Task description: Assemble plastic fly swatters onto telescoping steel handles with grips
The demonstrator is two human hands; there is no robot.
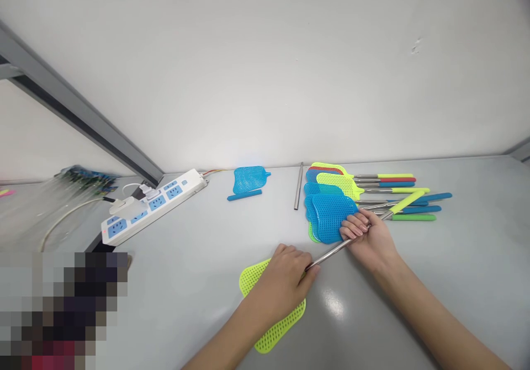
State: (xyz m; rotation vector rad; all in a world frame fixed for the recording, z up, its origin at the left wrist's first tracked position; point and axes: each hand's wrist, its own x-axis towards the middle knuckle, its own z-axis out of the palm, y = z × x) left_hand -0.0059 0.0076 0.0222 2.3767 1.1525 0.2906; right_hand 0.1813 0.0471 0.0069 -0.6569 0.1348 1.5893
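A fly swatter with a yellow-green perforated head (281,334), a metal rod and a yellow handle slants between my two hands. My left hand (285,273) is closed around the rod close to the head and covers much of that head. Farther up the rod, near the handle, my right hand (366,234) is wrapped around the metal with its fingers curled. Just beyond the right hand lies a pile of swatters, with a blue swatter head (333,215) on top and others in yellow, red and green.
Near the wall lie a loose blue swatter head (249,179), a blue handle (244,195) and a metal rod (298,186). A white power strip (144,215) with plugs and cords stands at left, beside clear plastic bags (62,210). A grey metal frame (83,105) rises behind it.
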